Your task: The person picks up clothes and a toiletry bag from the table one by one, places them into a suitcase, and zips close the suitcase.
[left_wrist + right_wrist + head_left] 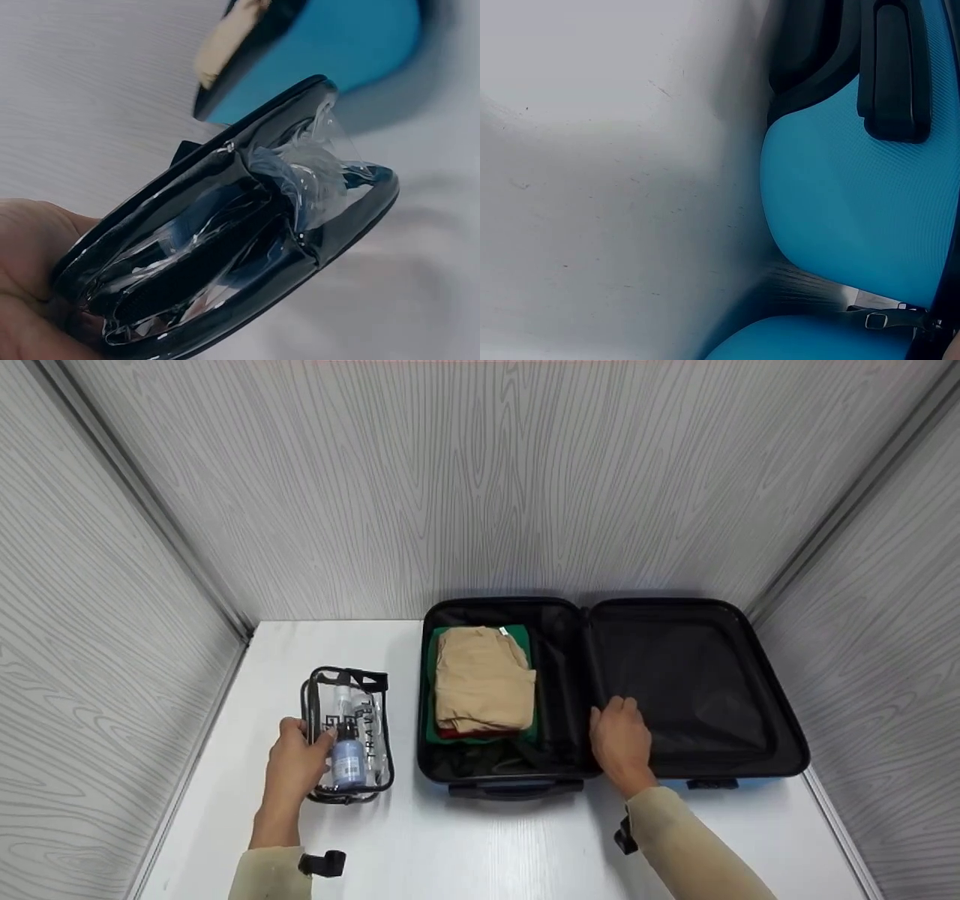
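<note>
My left hand (294, 761) grips the left side of a clear travel pouch (381, 750) with black piping, its thumb over the front. Through the plastic show a blue bottle (348, 765) and other small clear containers. Seen from its end, the pouch (217, 232) is close up in the left wrist view, pinched at the lower left. My right hand (622, 741) rests on the inner edge of an open blue suitcase (510, 772), near the hinge between its halves, fingers loosely bent. In the right wrist view, the suitcase's blue shell (847, 195) shows, but that hand is almost wholly out of frame.
A folded beige garment (484, 679) lies on green and red cloth in the suitcase's left half. The black-lined right half (697, 690) lies open beside it. Both stand on a white table (480, 847), against a grey wood-grain wall (480, 487).
</note>
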{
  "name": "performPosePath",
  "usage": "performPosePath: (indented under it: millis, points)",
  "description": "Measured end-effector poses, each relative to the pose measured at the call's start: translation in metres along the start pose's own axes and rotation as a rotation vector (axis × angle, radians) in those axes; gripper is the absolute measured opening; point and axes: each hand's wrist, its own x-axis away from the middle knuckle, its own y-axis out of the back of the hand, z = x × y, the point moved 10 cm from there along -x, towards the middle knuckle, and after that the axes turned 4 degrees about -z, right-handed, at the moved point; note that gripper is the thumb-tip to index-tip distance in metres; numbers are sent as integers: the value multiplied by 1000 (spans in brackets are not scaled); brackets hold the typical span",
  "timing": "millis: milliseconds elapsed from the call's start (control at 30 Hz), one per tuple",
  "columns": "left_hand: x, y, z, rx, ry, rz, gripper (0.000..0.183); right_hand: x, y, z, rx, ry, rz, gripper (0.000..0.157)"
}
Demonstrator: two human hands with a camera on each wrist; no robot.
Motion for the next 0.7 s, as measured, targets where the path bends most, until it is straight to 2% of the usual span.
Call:
performPosePath:
  millis: [133,267,367,533,700]
  points:
    - [4,17,-25,-20,-33,-86,51,0,1,1,8,-2,-7,34]
    - [9,31,-52,-50,-69,-172,48,-2,2,1,6,-15,27,34]
    - [11,36,-67,-39,-90,-195,47,-5,2,1,-1,-27,71,34]
    - [10,30,-85,50,-82,-163,47,-6,2,1,-7,-39,122,34]
    - [4,5,-101,191,-55,-95,45,-3,4,-5,-30,-60,99,33]
